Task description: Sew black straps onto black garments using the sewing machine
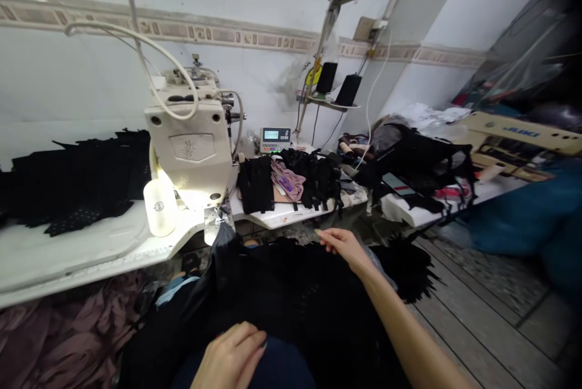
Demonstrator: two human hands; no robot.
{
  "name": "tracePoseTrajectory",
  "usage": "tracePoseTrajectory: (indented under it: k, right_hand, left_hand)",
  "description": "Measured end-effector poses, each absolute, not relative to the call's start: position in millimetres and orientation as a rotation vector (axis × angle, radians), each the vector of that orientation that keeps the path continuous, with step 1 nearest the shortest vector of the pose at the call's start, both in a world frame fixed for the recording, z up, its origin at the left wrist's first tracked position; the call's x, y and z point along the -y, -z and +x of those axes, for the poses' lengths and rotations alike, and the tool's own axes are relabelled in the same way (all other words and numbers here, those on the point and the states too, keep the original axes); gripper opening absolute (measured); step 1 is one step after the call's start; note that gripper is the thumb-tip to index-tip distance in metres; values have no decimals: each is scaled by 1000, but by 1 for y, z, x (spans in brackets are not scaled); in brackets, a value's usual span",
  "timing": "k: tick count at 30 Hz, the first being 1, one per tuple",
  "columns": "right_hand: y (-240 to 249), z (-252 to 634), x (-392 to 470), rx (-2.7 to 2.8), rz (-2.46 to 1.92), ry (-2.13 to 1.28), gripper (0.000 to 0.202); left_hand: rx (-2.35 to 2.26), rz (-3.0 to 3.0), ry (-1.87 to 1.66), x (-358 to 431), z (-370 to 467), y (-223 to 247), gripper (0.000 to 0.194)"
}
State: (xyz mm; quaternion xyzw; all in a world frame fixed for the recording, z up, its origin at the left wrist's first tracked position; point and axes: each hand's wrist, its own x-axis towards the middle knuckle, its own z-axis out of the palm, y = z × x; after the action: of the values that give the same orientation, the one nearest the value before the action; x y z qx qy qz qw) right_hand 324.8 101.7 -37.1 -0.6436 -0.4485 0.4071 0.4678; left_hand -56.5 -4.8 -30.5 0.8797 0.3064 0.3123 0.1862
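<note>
White sewing table spans 10 o'clock; black fabric fills the lap, stretching toward 1 o'clock, right hand pinching its far edge, left hand resting flat nearer

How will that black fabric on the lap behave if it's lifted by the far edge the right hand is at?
The black fabric will likely be floppy: it drapes in folds over the lap, so it should sag and trail. Its spread suggests it could drag with some weight. The right hand sits at its far edge, the left hand at its near part, so two-handed support seems wise.
</note>
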Motion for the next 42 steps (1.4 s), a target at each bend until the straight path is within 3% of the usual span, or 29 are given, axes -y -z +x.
tracePoseTrajectory:
  k: [11, 16, 22, 26, 28, 35, 42]
  right_hand:
    - [54, 216, -166, 1408, -1371, -1283, 40]
    - [74, 194, -152, 1488, -1272, -1403, 37]
    - [84, 206, -123, 1324, -1238, -1437, 42]
    - [90, 196, -121, 1279, -1210, -1510, 62]
    - [92, 185, -121, 1293, -1213, -1516, 55]
    - [60, 207, -106, 1428, -1218, -1648, 61]
    - [27, 241, -84, 1302, -1150, -1826, 60]
  left_hand:
    - [-960, 2372, -754, 14, -60, 37, 25]
    - [-1002, 2306, -759, 21, -69, 41, 25]
    - [-1001, 2267, -747, 18, -76, 45, 25]
    - [-961, 2260, -671, 16, -63, 46, 24]
    - [-925, 2289, -628, 16, -54, 43, 24]
    - [-935, 2394, -886, -1, -47, 18, 28]
    - [-887, 2458, -1045, -50, -15, 16, 51]
